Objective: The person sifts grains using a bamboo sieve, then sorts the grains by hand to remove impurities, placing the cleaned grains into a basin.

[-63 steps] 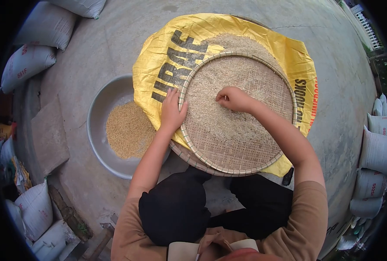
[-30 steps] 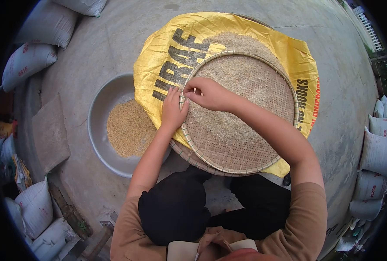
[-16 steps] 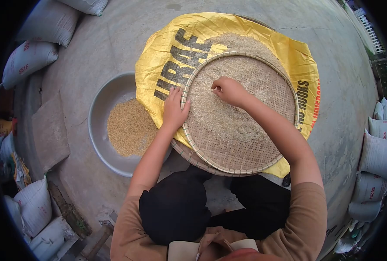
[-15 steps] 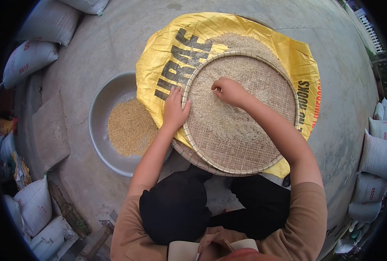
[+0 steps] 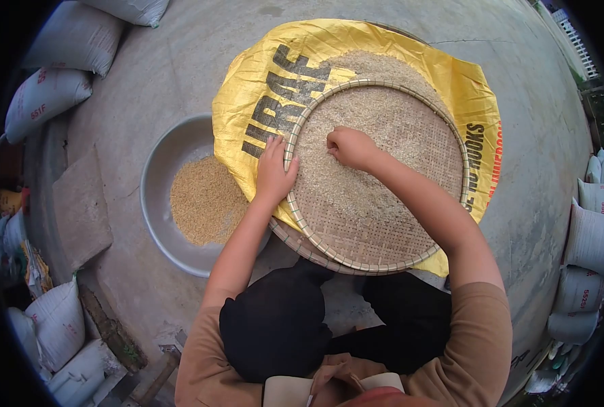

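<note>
A round woven bamboo tray (image 5: 383, 230) with a bound rim lies tilted in front of me, holding a spread layer of pale grain or husks (image 5: 343, 183). My left hand (image 5: 273, 169) rests at its left rim, fingers stretched flat over the yellow sack (image 5: 237, 108) and thumb apart against the rim. Over the grain in the left-centre of the tray is my right hand (image 5: 353, 147), its fingers curled together in a pinch. Whatever is between those fingertips is hidden. Beneath this tray lies the yellow printed sack, with more husks (image 5: 383, 68) heaped behind the far rim.
On the left, a grey metal basin (image 5: 154, 224) contains golden grain (image 5: 205, 203). Part of another woven tray (image 5: 298, 243) shows under the sack. Full white sacks (image 5: 47, 98) line the left, with more sacks (image 5: 587, 237) at right. The floor (image 5: 526, 136) is concrete.
My right hand has shifted slightly down and left, its fingertips turning down toward the grain. The left hand stays at the rim.
</note>
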The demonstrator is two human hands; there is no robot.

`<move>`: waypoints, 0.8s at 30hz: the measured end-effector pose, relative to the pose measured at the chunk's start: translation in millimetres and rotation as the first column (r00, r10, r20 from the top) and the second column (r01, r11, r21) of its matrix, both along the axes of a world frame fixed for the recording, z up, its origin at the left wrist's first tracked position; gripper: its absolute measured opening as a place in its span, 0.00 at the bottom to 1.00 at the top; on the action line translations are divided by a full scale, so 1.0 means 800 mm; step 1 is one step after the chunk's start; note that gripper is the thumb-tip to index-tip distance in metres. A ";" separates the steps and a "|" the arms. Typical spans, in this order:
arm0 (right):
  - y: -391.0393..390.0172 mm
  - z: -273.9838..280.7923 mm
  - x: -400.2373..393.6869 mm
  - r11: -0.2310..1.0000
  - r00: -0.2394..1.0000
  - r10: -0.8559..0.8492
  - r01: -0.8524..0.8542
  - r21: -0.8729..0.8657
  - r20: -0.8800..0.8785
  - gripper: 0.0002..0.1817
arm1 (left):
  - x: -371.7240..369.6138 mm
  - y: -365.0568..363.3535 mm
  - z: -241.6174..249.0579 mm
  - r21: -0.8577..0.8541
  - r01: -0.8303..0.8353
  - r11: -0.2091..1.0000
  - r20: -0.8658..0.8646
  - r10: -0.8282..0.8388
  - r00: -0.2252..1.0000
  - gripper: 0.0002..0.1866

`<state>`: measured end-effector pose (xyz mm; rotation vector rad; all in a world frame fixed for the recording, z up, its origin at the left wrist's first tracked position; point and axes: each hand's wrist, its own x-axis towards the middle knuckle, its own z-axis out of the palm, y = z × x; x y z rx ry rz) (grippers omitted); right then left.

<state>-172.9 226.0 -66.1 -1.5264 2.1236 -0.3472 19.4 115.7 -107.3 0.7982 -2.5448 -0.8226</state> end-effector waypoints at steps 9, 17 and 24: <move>-0.032 0.110 0.043 0.993 0.516 -0.066 0.121 0.003 0.854 0.17 | -0.006 -0.004 0.012 0.155 0.050 0.987 -0.013 -0.049 0.999 0.24; -0.009 0.086 0.000 0.965 0.726 -0.247 0.243 0.097 0.641 0.20 | 0.000 0.001 -0.002 -0.011 0.011 1.000 -0.025 -0.012 1.000 0.25; 0.050 0.025 -0.003 0.995 0.986 -0.054 0.039 0.097 0.156 0.09 | 0.000 -0.001 -0.005 -0.011 0.005 1.000 -0.018 -0.006 1.000 0.26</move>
